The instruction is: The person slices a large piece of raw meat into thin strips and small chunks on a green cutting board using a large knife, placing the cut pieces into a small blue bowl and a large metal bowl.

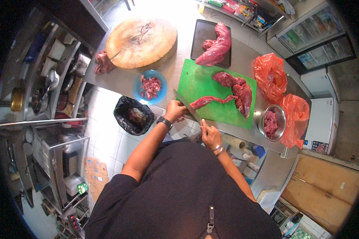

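A green cutting board (209, 112) lies before me with pieces of raw red meat (243, 97) on its right side. From them a thin strip of meat (208, 101) stretches left to the knife. My right hand (211, 136) grips the knife (189, 107), its blade slanting up and left across the board's near left edge. Close to the blade and the strip's left end is my left hand (176, 110), fingers bent; whether it pinches anything is hidden. Behind the board, a large piece of meat (217, 49) rests on a dark tray (199, 38).
Left of the board stand a blue bowl of meat scraps (165, 86) and a round wooden chopping block (143, 44). A bin with a black liner (122, 119) is below. To the right are a steel bowl of meat (282, 124) and red plastic bags (269, 71).
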Demonstrator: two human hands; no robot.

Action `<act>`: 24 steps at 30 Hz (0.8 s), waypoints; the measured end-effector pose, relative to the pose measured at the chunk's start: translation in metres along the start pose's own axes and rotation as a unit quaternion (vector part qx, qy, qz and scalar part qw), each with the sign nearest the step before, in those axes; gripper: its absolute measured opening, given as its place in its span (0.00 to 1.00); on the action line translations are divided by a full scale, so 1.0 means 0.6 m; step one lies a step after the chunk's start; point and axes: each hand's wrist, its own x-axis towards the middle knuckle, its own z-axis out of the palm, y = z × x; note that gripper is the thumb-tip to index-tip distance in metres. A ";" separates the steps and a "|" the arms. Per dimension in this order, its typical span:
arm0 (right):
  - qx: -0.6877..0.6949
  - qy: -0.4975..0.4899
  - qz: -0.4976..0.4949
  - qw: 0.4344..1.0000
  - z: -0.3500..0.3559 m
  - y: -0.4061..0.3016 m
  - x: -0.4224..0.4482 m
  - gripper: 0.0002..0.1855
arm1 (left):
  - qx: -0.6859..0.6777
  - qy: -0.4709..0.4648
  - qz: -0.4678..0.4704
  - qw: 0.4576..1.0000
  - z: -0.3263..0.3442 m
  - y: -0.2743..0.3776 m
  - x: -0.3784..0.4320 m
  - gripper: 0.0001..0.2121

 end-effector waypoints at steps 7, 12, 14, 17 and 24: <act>-0.028 0.018 0.005 0.999 -0.002 -0.002 -0.001 0.21 | 0.043 0.062 0.134 0.988 0.004 -0.049 0.025 0.10; -0.041 0.020 0.013 0.999 -0.012 0.021 -0.023 0.20 | 0.090 0.086 0.174 0.977 0.006 -0.048 0.028 0.11; -0.044 0.010 0.012 0.999 -0.020 0.032 -0.032 0.19 | 0.096 0.082 0.155 0.980 0.007 -0.043 0.026 0.10; 0.118 0.029 0.026 0.992 -0.028 0.052 -0.036 0.19 | 0.073 0.063 0.130 0.987 0.003 -0.026 0.016 0.11; 0.121 0.037 0.173 0.977 -0.112 0.027 -0.009 0.24 | 0.054 -0.038 0.038 0.997 -0.033 0.008 0.004 0.12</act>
